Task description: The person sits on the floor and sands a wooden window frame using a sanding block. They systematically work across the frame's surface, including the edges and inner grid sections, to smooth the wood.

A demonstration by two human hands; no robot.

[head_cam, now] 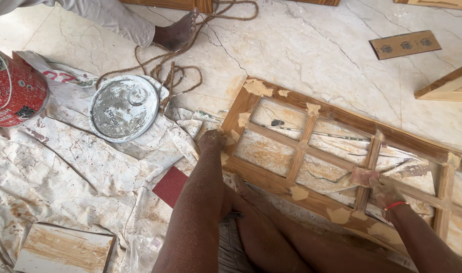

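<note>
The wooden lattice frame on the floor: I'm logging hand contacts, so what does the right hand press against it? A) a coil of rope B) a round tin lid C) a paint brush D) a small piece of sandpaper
D: the right hand presses a small reddish piece of sandpaper onto a bar of the wooden lattice frame, while the round tin lid and the rope lie apart on the floor.

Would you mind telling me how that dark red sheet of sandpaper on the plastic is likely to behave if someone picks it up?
The red sandpaper sheet looks thin and lies flat on the crumpled plastic sheeting, so it is probably light and bends easily. Its grit should give grip rather than slip, and it seems unlikely to roll.
</note>
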